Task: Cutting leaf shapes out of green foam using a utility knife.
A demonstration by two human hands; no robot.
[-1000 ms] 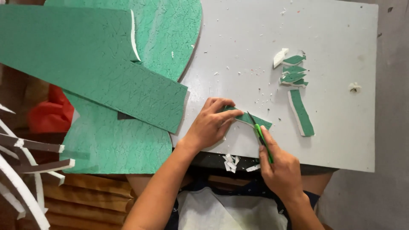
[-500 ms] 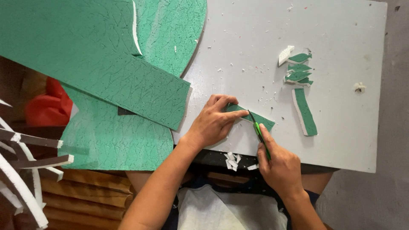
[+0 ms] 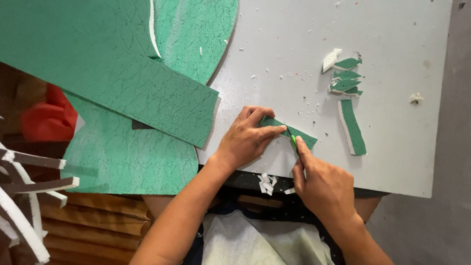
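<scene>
My left hand [image 3: 248, 137] presses a small green foam strip [image 3: 306, 138] flat on the grey table [image 3: 402, 162], fingers spread over its left end. My right hand [image 3: 321, 184] grips a green-handled cutter [image 3: 293, 142], forefinger along its back, blade tip on the strip just right of the left fingertips. Further right lie several leaf-shaped green foam cut-outs [image 3: 346, 78] stacked in a column, with a longer green strip [image 3: 352, 126] below them.
Large green foam sheets [image 3: 113, 83] cover the table's left part and overhang its edge. White foam scraps [image 3: 266, 182] lie at the near edge. White-edged dark offcuts [image 3: 29, 196] and a red object [image 3: 46, 118] sit at the left.
Both hands hold nearly the same place on the strip; the cutter has shifted only slightly along it. The view has drifted a little.
</scene>
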